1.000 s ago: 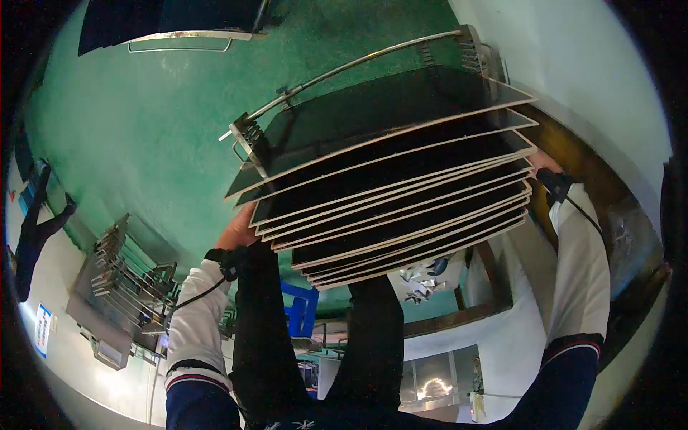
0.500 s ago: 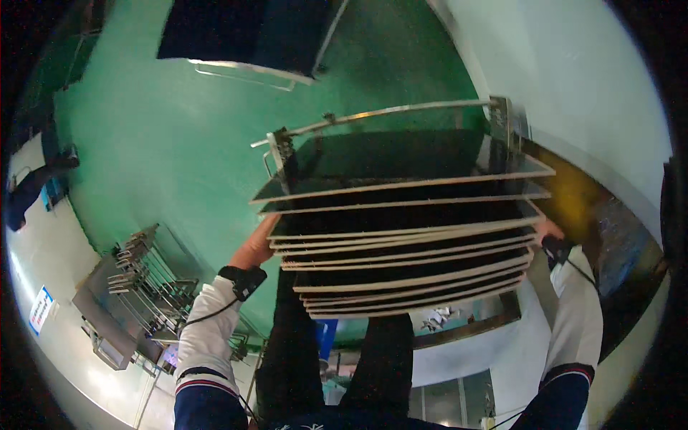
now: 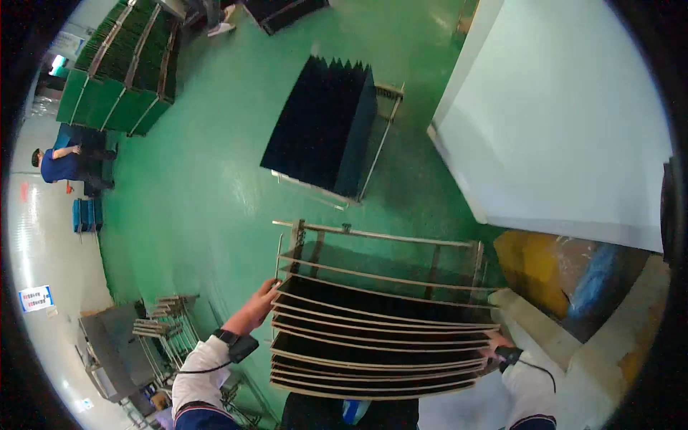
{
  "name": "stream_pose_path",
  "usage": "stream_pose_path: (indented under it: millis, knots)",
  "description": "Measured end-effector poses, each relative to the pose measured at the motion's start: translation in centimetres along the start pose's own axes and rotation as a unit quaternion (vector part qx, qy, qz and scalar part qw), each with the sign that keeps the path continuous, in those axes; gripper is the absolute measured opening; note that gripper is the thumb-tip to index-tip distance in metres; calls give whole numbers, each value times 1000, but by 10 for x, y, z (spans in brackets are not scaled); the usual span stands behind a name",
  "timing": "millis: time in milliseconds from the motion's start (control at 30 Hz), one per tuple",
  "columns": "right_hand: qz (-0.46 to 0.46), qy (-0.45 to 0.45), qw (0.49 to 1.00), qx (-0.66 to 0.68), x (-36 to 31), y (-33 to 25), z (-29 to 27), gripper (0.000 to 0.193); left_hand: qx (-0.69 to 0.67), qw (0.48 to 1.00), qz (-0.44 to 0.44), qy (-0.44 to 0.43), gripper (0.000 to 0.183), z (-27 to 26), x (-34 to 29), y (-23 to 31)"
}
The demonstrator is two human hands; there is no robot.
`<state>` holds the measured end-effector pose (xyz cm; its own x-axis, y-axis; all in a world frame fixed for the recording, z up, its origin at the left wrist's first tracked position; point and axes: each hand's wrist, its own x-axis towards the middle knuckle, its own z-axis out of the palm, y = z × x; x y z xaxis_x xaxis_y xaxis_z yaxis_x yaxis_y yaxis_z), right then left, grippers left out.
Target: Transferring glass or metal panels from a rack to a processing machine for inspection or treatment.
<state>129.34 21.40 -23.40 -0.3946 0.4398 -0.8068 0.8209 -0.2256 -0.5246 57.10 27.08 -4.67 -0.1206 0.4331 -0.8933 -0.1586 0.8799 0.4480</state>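
In front of me is a metal rack (image 3: 387, 234) with several dark, thin panels (image 3: 380, 301) in it, one behind another, their pale long edges facing up. My left hand (image 3: 256, 307) is closed on the rack's left side, beside a thin upright rod and the panel ends. On the opposite side, my right hand (image 3: 494, 345) is closed at the rack's edge, its fingertips partly hidden by the panel ends. Both arms reach forward around the stack. The rack's lower part is out of sight beneath the panels.
Ahead stands another rack of dark panels (image 3: 319, 129) on the green floor (image 3: 208, 179). A large white cabinet (image 3: 559, 122) rises at right, near a yellow and blue wrapped bundle (image 3: 566, 276). Metal frames (image 3: 168, 326) stand left. A person (image 3: 61, 163) is farther left, below green-panel racks (image 3: 118, 100).
My view has tilted up, showing more floor, the rack ahead and the person. The panel rack sits lower in view, with more gaps near its far bar. Both hands stay at its sides.
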Motion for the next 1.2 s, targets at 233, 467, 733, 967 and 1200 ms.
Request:
stream_pose_path:
  millis: [233,467,733,967,1200]
  knots:
    - [1,-7,935,354,-47,-44,31,58,108,994,22,20,54,6,-46,32]
    - [-8,141,966,218,-163,-122,46,44,178,976,108,-68,66,-2,-64,49]
    - [-1,228,787,573,-248,-149,162,54,256,946,138,-143,87,16,-100,87]
    - [22,240,779,579,-294,-182,239,55,382,888,151,-209,67,51,-115,94]
    - [49,192,734,649,-333,-196,284,56,397,887,125,-200,66,86,-90,65]
